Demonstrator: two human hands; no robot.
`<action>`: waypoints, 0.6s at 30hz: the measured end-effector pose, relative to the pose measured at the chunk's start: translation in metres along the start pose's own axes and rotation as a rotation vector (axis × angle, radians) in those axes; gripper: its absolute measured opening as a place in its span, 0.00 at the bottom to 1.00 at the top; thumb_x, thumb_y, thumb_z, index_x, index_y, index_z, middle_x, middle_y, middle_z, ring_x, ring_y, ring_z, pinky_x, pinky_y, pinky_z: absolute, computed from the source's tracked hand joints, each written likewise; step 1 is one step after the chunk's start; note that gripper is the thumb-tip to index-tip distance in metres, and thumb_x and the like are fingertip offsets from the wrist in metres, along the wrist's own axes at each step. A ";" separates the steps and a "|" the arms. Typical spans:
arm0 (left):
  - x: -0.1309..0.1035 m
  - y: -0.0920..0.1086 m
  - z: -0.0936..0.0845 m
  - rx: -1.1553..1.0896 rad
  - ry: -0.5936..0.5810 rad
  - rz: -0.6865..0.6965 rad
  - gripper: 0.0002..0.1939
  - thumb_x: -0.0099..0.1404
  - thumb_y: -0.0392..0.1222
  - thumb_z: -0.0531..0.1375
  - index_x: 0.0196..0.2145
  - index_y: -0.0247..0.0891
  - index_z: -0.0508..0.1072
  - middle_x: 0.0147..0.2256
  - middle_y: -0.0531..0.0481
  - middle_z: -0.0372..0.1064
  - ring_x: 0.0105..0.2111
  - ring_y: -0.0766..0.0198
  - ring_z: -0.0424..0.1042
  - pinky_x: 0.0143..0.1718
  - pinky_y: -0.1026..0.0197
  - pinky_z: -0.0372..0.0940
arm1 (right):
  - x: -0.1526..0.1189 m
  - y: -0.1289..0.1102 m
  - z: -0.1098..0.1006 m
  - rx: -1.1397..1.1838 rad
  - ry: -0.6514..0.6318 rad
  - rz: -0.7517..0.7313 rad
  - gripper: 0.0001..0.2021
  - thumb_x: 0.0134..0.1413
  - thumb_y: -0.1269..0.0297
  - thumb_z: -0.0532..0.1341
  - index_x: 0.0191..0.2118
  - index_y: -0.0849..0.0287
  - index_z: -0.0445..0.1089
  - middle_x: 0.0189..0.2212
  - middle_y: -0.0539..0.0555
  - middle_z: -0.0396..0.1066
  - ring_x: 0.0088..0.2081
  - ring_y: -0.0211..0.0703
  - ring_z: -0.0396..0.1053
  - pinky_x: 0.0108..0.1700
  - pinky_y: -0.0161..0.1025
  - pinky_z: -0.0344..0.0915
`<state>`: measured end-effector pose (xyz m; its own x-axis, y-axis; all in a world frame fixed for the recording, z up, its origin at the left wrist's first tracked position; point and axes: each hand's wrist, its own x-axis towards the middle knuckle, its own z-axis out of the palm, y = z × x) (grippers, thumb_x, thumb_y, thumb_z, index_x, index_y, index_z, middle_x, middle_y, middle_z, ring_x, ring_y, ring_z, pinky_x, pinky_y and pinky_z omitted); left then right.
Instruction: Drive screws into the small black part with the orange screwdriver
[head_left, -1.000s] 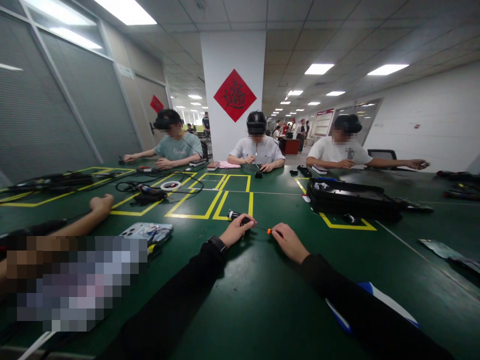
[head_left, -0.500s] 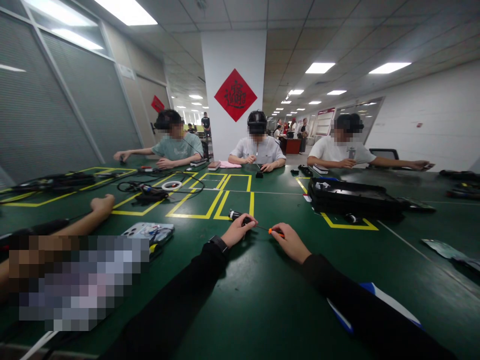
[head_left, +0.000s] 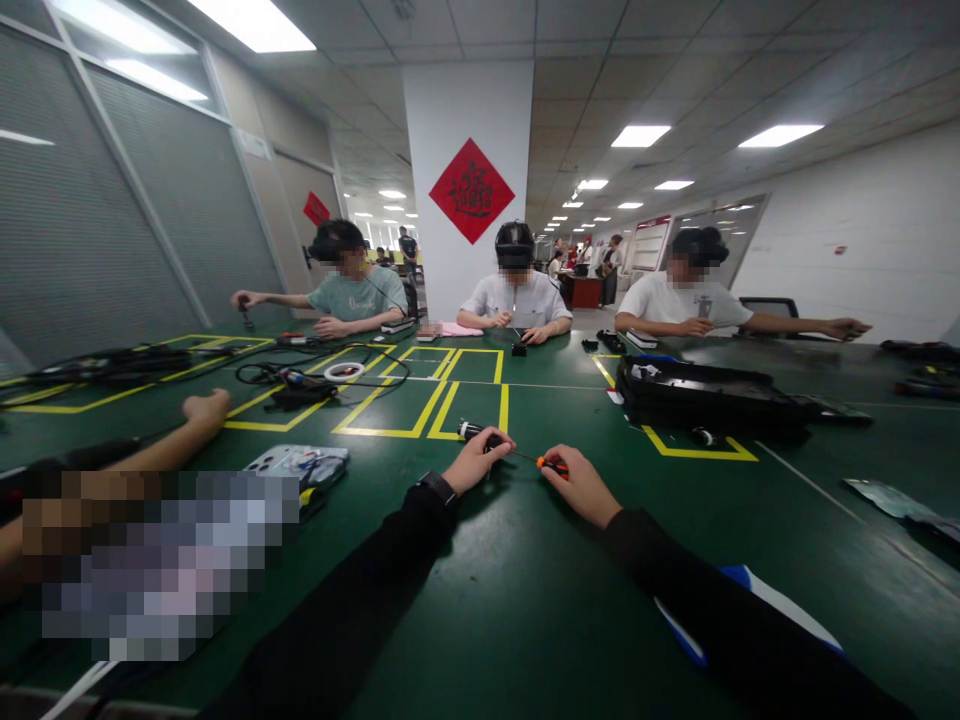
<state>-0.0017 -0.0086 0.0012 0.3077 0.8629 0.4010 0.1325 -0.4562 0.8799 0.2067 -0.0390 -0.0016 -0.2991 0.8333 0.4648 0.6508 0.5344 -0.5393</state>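
My left hand (head_left: 472,468), with a dark band at the wrist, is closed around a small black cylindrical part (head_left: 471,430) with a white ring near its end. Much of that part is hidden by my fingers. In my right hand (head_left: 586,487) is a screwdriver (head_left: 553,466) with an orange and black handle, pinched between thumb and fingers. Its thin shaft points left and reaches my left fingertips. Whether the tip sits in a screw is too small to tell. Both hands are just above the green table (head_left: 517,600).
A large black open case (head_left: 705,395) lies to the right. Cables (head_left: 120,365) and a white ring (head_left: 343,371) are at left. A co-worker's hand (head_left: 206,412) is near a phone (head_left: 296,463). A blue and white object (head_left: 780,605) lies under my right forearm. Three people sit opposite.
The screwdriver handle has turned slightly, showing more black between my right fingers. My left hand keeps its place. Across the table, the person at left has raised an outstretched hand holding something dark.
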 end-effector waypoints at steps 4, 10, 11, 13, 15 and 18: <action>0.000 0.000 0.000 -0.009 -0.010 -0.011 0.13 0.57 0.48 0.54 0.35 0.36 0.66 0.37 0.47 0.68 0.39 0.64 0.66 0.46 0.58 0.57 | 0.001 0.001 0.000 -0.027 -0.010 0.001 0.10 0.54 0.64 0.49 0.32 0.60 0.66 0.31 0.54 0.65 0.36 0.40 0.61 0.40 0.38 0.57; -0.001 0.001 0.000 -0.012 -0.005 -0.023 0.14 0.56 0.49 0.54 0.35 0.36 0.66 0.37 0.47 0.68 0.38 0.64 0.67 0.45 0.58 0.58 | 0.000 0.001 -0.002 -0.023 0.005 -0.018 0.07 0.52 0.66 0.52 0.33 0.60 0.65 0.32 0.53 0.64 0.37 0.40 0.61 0.41 0.38 0.57; 0.000 0.001 0.000 -0.016 -0.009 -0.022 0.14 0.57 0.49 0.53 0.35 0.36 0.66 0.37 0.48 0.68 0.38 0.64 0.67 0.45 0.58 0.58 | 0.000 0.000 -0.002 -0.014 0.009 -0.020 0.06 0.51 0.66 0.53 0.34 0.60 0.65 0.32 0.53 0.64 0.36 0.40 0.61 0.41 0.38 0.57; 0.000 0.000 0.000 -0.022 -0.014 -0.017 0.14 0.57 0.49 0.53 0.35 0.36 0.65 0.37 0.47 0.68 0.37 0.64 0.67 0.44 0.58 0.58 | -0.001 0.000 -0.002 0.005 0.010 -0.020 0.06 0.49 0.67 0.54 0.35 0.59 0.64 0.32 0.52 0.64 0.36 0.39 0.61 0.40 0.37 0.58; 0.000 -0.001 0.000 -0.021 -0.012 -0.009 0.13 0.57 0.48 0.54 0.35 0.36 0.66 0.37 0.47 0.68 0.38 0.64 0.67 0.45 0.58 0.58 | -0.001 -0.001 -0.001 0.021 0.005 -0.017 0.06 0.49 0.66 0.55 0.35 0.59 0.63 0.32 0.52 0.64 0.35 0.39 0.61 0.40 0.37 0.58; 0.001 -0.002 0.000 -0.015 -0.012 0.000 0.13 0.57 0.47 0.54 0.35 0.35 0.66 0.37 0.47 0.68 0.39 0.64 0.66 0.46 0.58 0.57 | 0.000 0.000 0.000 0.029 0.001 0.003 0.07 0.49 0.65 0.55 0.36 0.59 0.63 0.33 0.52 0.65 0.36 0.39 0.61 0.40 0.37 0.58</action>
<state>-0.0018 -0.0074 -0.0002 0.3191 0.8599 0.3983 0.1184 -0.4532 0.8835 0.2074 -0.0391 -0.0019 -0.2967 0.8350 0.4634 0.6310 0.5357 -0.5612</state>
